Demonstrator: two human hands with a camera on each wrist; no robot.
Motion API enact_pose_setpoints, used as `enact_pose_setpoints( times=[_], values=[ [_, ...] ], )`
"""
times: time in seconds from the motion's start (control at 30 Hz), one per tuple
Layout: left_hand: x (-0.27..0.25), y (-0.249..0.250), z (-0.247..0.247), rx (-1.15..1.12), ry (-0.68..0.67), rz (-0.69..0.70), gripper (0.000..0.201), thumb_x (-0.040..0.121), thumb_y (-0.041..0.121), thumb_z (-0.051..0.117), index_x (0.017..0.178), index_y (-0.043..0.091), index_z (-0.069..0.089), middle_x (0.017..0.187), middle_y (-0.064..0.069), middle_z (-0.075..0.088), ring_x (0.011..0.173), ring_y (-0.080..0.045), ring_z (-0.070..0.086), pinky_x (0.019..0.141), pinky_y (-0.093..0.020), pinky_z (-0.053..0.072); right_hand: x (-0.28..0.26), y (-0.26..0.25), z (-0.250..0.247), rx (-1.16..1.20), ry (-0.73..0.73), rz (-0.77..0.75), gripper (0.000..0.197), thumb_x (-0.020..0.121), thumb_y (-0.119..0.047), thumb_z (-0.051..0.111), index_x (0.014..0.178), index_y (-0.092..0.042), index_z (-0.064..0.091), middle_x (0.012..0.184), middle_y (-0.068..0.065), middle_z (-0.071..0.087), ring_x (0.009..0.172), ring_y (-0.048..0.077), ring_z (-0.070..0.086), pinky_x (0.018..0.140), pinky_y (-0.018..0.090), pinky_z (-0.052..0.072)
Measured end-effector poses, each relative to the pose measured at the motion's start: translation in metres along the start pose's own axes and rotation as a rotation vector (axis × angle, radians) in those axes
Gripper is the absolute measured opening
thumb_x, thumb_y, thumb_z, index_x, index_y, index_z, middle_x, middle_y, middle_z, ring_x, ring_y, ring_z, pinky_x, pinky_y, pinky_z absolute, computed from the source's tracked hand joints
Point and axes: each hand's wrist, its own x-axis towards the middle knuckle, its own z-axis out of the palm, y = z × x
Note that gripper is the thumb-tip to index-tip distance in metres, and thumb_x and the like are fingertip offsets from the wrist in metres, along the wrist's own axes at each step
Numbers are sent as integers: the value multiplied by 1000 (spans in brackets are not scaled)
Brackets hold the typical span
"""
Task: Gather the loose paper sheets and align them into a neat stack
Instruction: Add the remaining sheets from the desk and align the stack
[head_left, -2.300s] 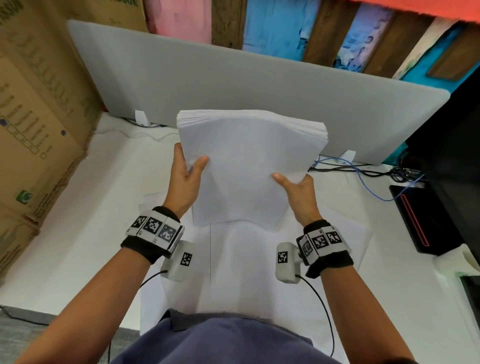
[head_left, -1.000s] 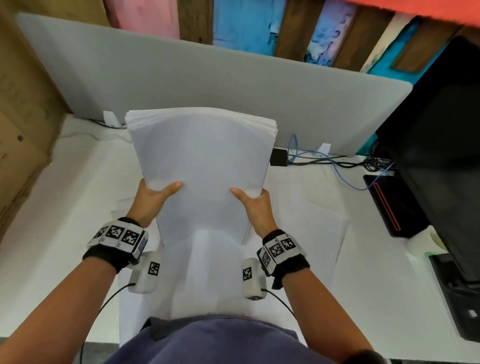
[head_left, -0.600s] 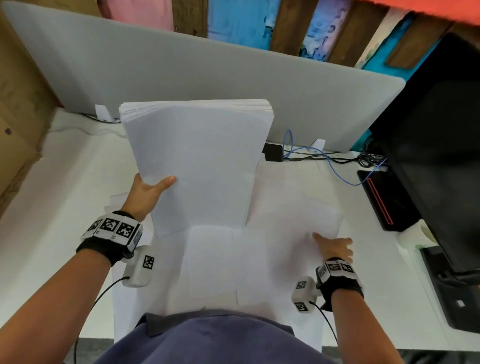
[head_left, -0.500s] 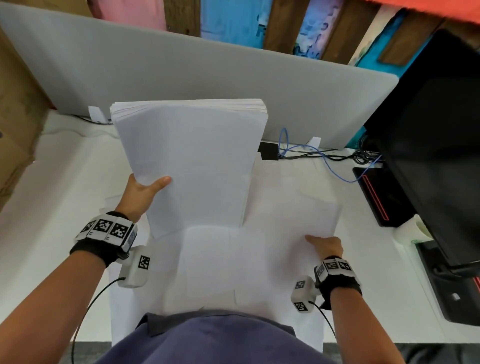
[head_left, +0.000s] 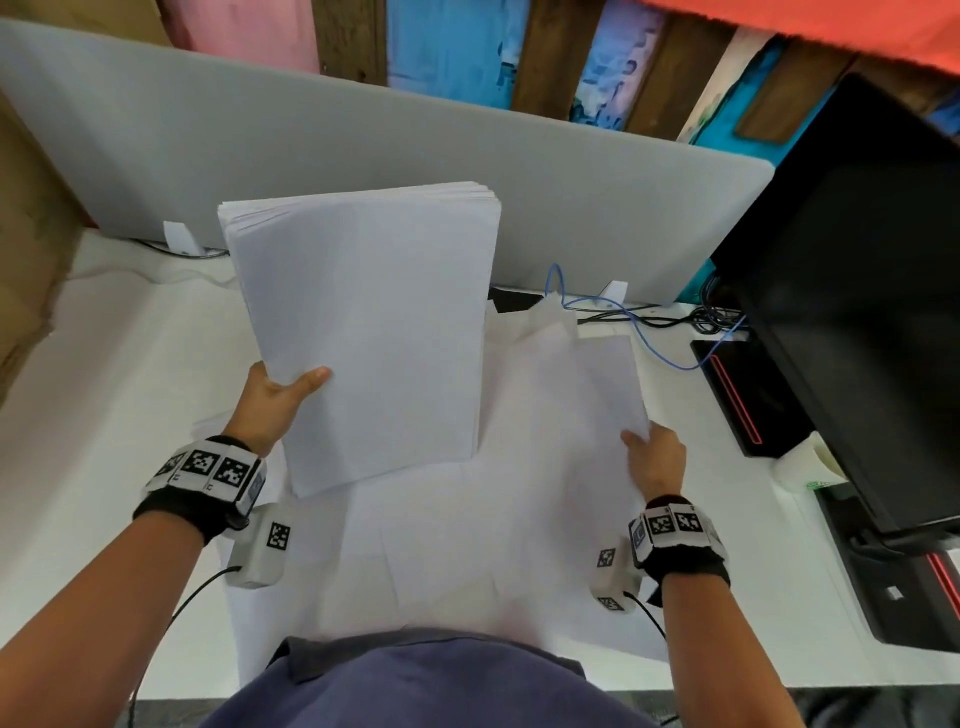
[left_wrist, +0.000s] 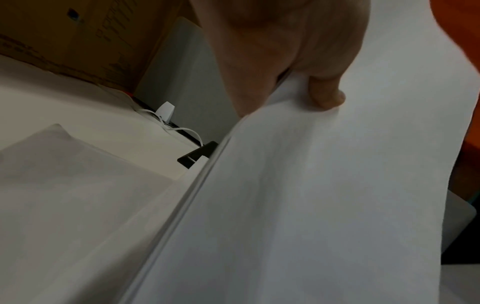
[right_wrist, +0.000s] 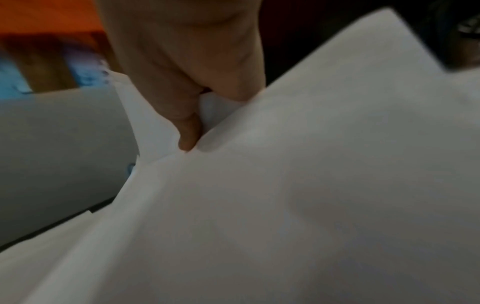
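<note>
A thick stack of white sheets (head_left: 374, 322) stands tilted up off the desk, its far edges slightly fanned. My left hand (head_left: 278, 397) grips its lower left edge, thumb on the front face; the left wrist view shows that thumb (left_wrist: 326, 92) pressed on the stack (left_wrist: 324, 195). Loose white sheets (head_left: 493, 535) lie spread on the desk in front of me. My right hand (head_left: 652, 457) pinches the right edge of a loose sheet (head_left: 587, 395) and lifts it; in the right wrist view the thumb (right_wrist: 188, 133) bears on that sheet (right_wrist: 311, 185).
A grey divider panel (head_left: 363, 145) closes the back of the white desk (head_left: 104, 389). A black monitor (head_left: 857, 312) and a dark device (head_left: 743, 400) stand at the right, blue and black cables (head_left: 649, 322) behind the sheets. Cardboard boxes (head_left: 26, 244) rise at the left.
My right hand let go of the stack, dropped to the loose sheets at the right and took hold of one edge, which now lifts. My left hand alone holds the stack.
</note>
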Motion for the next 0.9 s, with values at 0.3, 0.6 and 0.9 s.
enact_pose_setpoints(
  times=[0.3,0.6,0.9],
  values=[
    [3,14,1,-21,-38,35,35,88,3,57,115,24,48,102,16,57,81,19,58,74,-4,44,5,-45,-22,-41,-102,-145,33,95,-14,51,122,4,55,121,24,59,114,38,53,89,30,40],
    [0,21,10,-39,-87,15,39,86,0,56,102,34,50,81,37,65,82,19,59,71,1,43,6,-74,-31,-20,-14,-223,26,95,-14,50,104,6,62,99,26,64,89,34,58,74,31,42],
    [-3,17,18,-63,-21,-91,33,88,5,58,117,12,46,97,10,57,92,-9,56,90,-24,37,-7,-110,-87,-29,348,-375,28,97,-15,44,111,3,61,98,32,62,92,43,58,70,33,37]
  ],
)
